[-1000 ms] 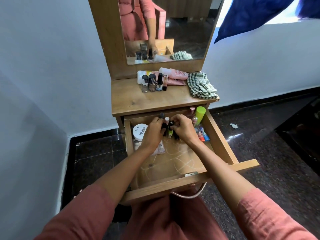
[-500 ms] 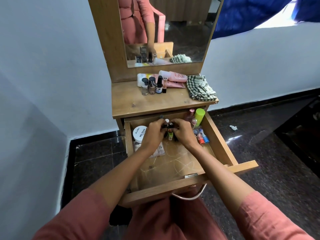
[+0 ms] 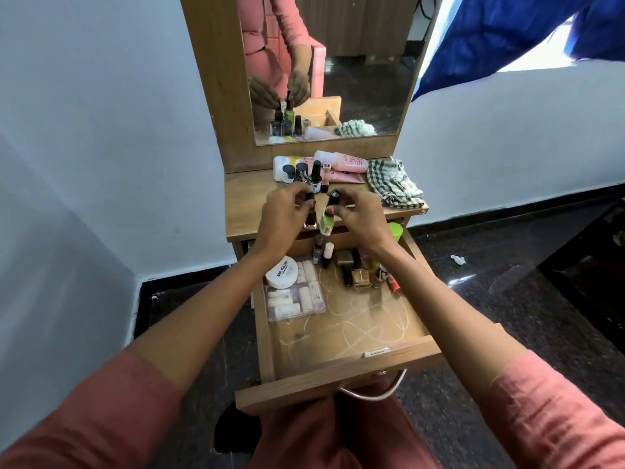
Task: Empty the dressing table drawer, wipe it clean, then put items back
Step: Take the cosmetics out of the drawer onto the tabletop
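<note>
Green polish bottle [image 3: 326, 221] pinched in right hand [image 3: 358, 211], dark bottle [image 3: 310, 219] in left hand [image 3: 282, 214]. Both hover above the tabletop [image 3: 243, 211], probably to empty the drawer [image 3: 355, 319]

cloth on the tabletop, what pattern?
Green-and-white checked cloth, clearest in the head view.

A blue curtain [image 3: 500, 38] hung at the upper right, against a pale blue-white wall [image 3: 101, 130]. The floor [image 3: 507, 299] was dark speckled stone with a black skirting along the wall's base. A small white scrap [image 3: 457, 259] lay on the floor to the right. A mirror [image 3: 365, 69] in a wooden frame stood against the wall.
</note>
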A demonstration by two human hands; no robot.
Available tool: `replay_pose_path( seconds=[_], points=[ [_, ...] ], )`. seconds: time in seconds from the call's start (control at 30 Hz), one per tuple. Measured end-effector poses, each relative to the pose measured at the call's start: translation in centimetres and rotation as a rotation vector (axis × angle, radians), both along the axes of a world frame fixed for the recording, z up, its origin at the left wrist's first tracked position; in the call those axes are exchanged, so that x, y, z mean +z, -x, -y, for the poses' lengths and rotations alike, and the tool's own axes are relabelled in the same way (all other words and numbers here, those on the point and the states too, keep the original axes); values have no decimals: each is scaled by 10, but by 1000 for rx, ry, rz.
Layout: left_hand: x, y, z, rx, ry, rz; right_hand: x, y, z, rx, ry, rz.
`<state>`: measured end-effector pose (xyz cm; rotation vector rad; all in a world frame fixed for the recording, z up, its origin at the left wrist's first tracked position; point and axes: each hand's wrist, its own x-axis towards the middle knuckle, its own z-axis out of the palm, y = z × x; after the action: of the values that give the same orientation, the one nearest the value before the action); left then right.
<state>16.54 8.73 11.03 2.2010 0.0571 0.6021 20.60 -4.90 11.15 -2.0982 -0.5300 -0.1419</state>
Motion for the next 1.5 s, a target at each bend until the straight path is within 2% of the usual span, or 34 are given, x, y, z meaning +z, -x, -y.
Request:
replay_pose_path(
  seconds=[0.17, 0.37, 1.0, 1.3, 1.5],
  points=[
    [6, -20, -14, 86, -4, -26, 8, -20, -23, -3, 65, 65],
    [1, -35, -21, 151, -19, -83, 3, -35, -42, -4, 9, 52],
    [0, -45, -29, 159, -36, -57, 1, -50, -57, -18, 4, 67],
    [0, -40, -31, 173, -19, -5, -2, -47, -52, -17, -4, 77],
    [-5, -20, -24, 150, 27, 113, -10, -36, -35, -38, -10, 118]
  ],
)
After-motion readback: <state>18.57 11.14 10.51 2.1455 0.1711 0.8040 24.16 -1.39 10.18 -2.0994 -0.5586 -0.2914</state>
